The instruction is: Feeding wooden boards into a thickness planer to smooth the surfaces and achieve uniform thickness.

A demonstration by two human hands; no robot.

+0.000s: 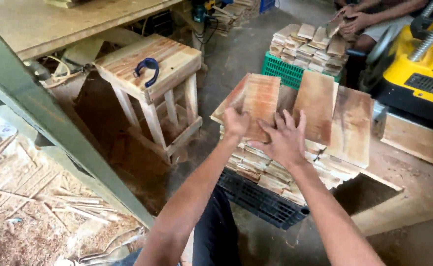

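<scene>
- Two hands on one thin wooden board (260, 101), held tilted just above a stack of cut boards (275, 172).
- Left hand (236, 122): fingers curled shut around the board's near lower edge, thumb side hidden.
- Right hand (284, 140): fingers spread flat and open, pressed against the board's near right edge, not wrapped.
- Board's long axis running away from the hands, grain pointing up toward the green crate (285, 71).
- Black crate (261, 202) under the stack, nearer than the board.
- More loose boards (334, 116) fanned just right of the held one.
- Left hand slightly nearer the board's middle; right hand lower, toward the stack.
</scene>
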